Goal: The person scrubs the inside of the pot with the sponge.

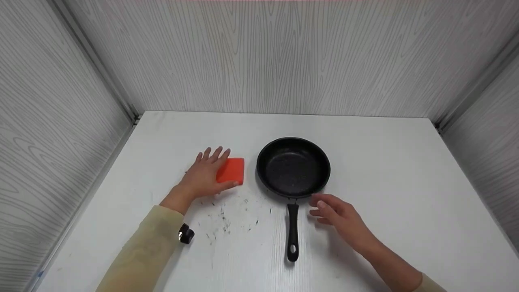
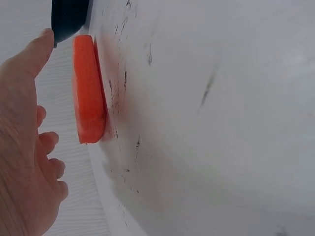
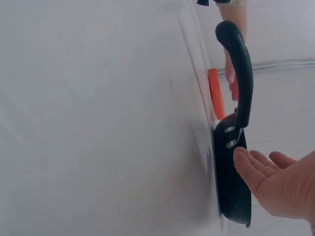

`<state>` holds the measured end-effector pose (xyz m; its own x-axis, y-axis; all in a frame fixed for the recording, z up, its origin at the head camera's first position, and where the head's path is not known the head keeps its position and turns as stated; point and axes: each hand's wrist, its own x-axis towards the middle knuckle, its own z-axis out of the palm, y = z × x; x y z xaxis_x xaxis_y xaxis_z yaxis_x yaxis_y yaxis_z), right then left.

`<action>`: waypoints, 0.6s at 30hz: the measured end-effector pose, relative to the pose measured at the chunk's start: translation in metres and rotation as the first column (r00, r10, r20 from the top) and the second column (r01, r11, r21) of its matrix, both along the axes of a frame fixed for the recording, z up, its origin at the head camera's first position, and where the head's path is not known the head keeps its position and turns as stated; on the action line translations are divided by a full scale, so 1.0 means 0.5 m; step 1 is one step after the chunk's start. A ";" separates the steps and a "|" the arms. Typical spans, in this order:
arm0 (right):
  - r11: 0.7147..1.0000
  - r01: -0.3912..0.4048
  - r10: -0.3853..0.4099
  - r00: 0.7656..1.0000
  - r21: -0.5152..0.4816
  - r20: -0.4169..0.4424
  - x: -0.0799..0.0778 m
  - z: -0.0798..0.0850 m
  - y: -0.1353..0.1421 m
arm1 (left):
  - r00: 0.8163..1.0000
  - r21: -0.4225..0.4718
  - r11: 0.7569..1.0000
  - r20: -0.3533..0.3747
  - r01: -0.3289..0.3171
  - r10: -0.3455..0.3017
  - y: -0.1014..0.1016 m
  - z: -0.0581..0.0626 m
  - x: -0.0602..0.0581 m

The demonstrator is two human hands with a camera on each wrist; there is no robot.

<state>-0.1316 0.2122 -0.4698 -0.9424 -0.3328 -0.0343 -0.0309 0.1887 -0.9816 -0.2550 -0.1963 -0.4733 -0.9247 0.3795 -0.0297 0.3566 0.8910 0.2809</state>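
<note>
A black frying pan [image 1: 292, 168] lies on the white table, its handle [image 1: 292, 233] pointing toward me. To its left is an orange-red block [image 1: 233, 170] that looks like a sponge; its thick side [image 2: 88, 91] shows in the left wrist view. My left hand [image 1: 204, 174] hovers over the block's left part with fingers spread, hiding some of it. Beside the pan's near-right rim, right of the handle, my right hand [image 1: 338, 217] has loosely bent fingers and holds nothing. The right wrist view shows its fingertips close by the rivets that join handle and pan.
Dark scuff marks [image 1: 223, 221] and small specks mark the table [image 1: 385, 170] in front of the block. Pale wood-grain panels [image 1: 284, 56] close off the back and both sides. A small black device [image 1: 186, 234] sits at my left wrist.
</note>
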 end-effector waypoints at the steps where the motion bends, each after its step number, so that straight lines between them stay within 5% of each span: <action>1: 1.000 -0.008 0.008 1.000 -0.011 0.026 0.001 -0.002 -0.004 | 1.000 0.010 1.000 0.010 0.005 -0.006 -0.002 0.000 -0.003; 9: 0.994 -0.031 0.053 0.975 -0.104 0.215 0.008 -0.017 -0.037 | 0.992 0.114 0.993 0.119 0.016 -0.029 -0.011 0.001 -0.022; 18: 0.967 -0.028 0.127 0.915 -0.254 0.382 0.002 -0.030 -0.057 | 0.977 0.240 0.971 0.207 -0.003 -0.048 -0.015 -0.005 -0.040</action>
